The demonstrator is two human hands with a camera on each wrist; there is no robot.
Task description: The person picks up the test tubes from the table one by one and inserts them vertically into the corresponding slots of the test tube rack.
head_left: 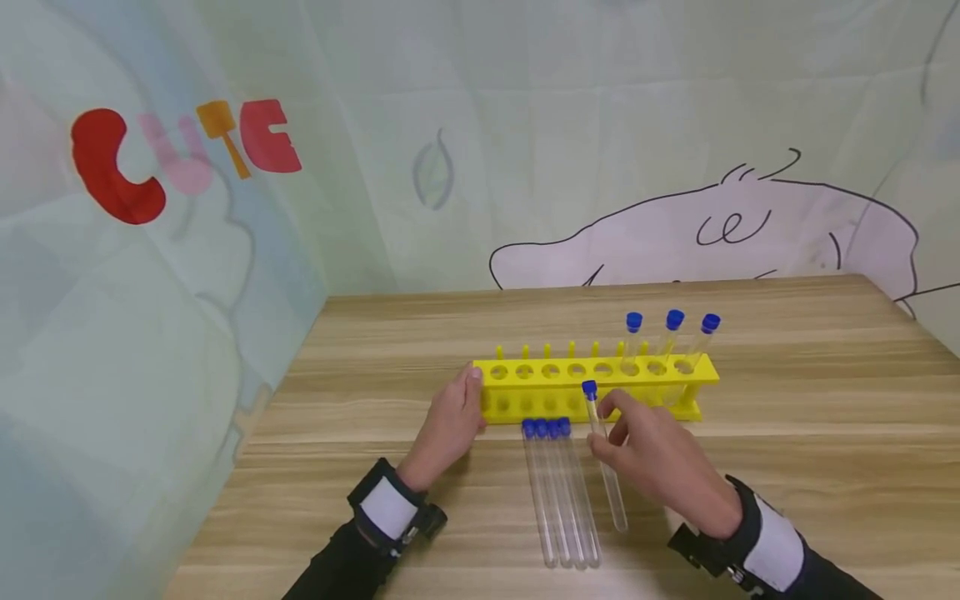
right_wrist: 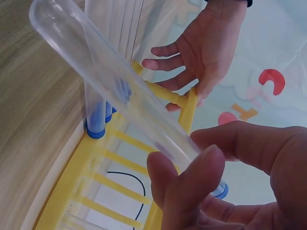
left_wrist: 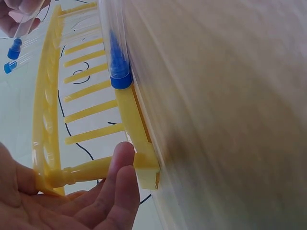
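A yellow test tube rack (head_left: 596, 371) stands on the table, three blue-capped test tubes (head_left: 673, 321) upright at its right end. At the rack's left end my left hand (head_left: 450, 421) grips the end post, with fingers round the post in the left wrist view. My right hand (head_left: 656, 446) pinches one clear test tube (head_left: 611, 492) between thumb and fingers, in front of the rack. That tube is tilted, blue cap up and rounded end toward me. In the right wrist view, its clear body (right_wrist: 120, 91) crosses in front of the rack.
Several blue-capped test tubes (head_left: 558, 500) lie side by side on the wooden table (head_left: 360, 358), caps against the rack's front. Behind the table hangs a printed cloth (head_left: 420, 100) with cartoon drawings.
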